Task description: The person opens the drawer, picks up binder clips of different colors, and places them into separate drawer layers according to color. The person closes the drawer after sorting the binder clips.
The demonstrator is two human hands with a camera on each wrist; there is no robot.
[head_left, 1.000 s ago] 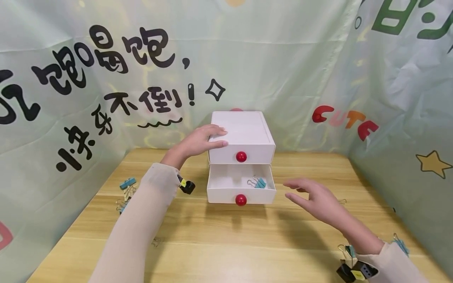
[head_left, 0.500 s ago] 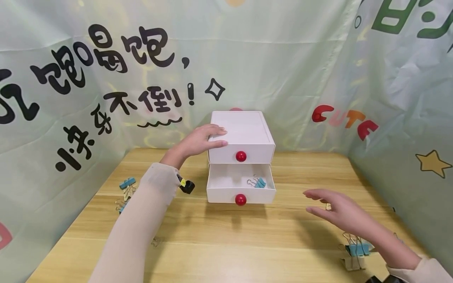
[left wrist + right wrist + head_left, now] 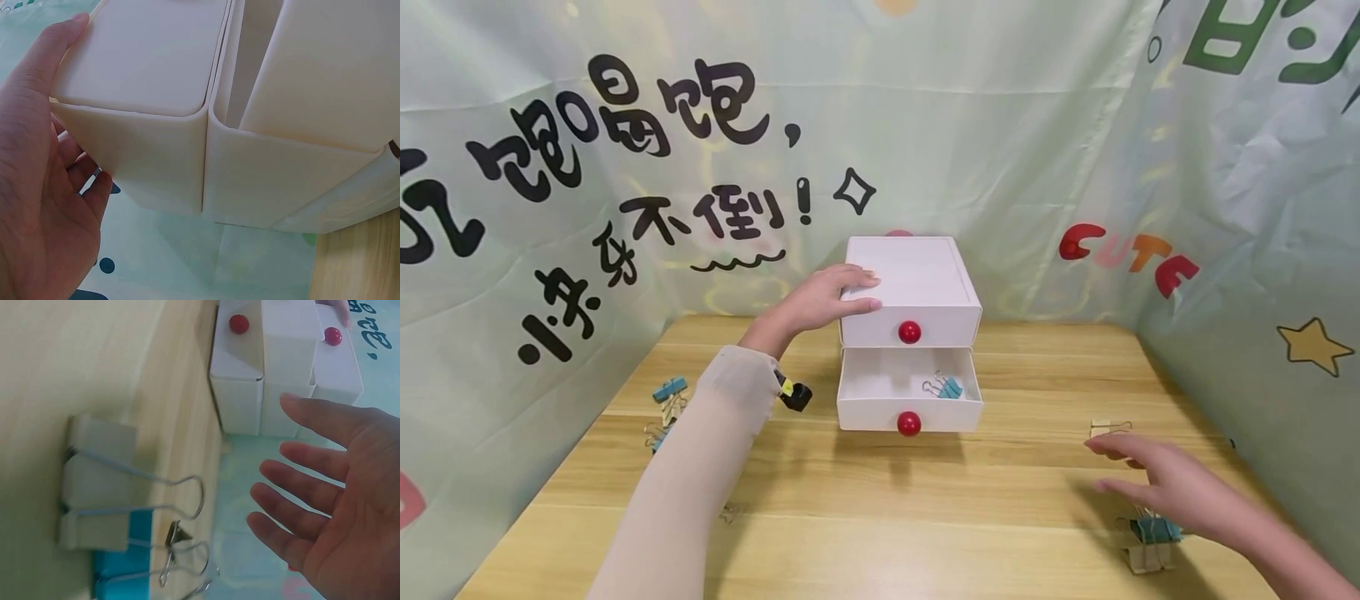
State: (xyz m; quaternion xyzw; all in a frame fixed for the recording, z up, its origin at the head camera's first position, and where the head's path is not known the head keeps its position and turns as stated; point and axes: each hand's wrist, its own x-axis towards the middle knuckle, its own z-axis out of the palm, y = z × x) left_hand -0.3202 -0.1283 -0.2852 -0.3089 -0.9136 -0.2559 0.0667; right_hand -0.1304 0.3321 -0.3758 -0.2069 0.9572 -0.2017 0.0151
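Observation:
A small white drawer cabinet [image 3: 917, 271] with red knobs stands at the middle back of the table. Its lower drawer [image 3: 865, 415] is pulled out, and a blue binder clip [image 3: 951, 387] lies inside. My left hand [image 3: 816, 302] rests on the cabinet's top left front corner, thumb [image 3: 47, 53] at the front edge. To the right, my right hand [image 3: 1187, 496] hovers with spread fingers and holds nothing. Just below it stand a blue binder clip [image 3: 1156, 531] and a cream binder clip [image 3: 1150, 558], also large in the right wrist view.
Another cream binder clip [image 3: 1105, 429] lies beyond my right hand. Several blue and cream clips, including a blue clip [image 3: 670, 388], lie at the table's left, partly behind my left sleeve [image 3: 692, 467]. A printed cloth [image 3: 1000, 167] hangs around the wooden table [image 3: 880, 517].
My right hand has moved right and toward me, away from the open drawer to above the binder clips. The left hand and the cabinet have stayed put.

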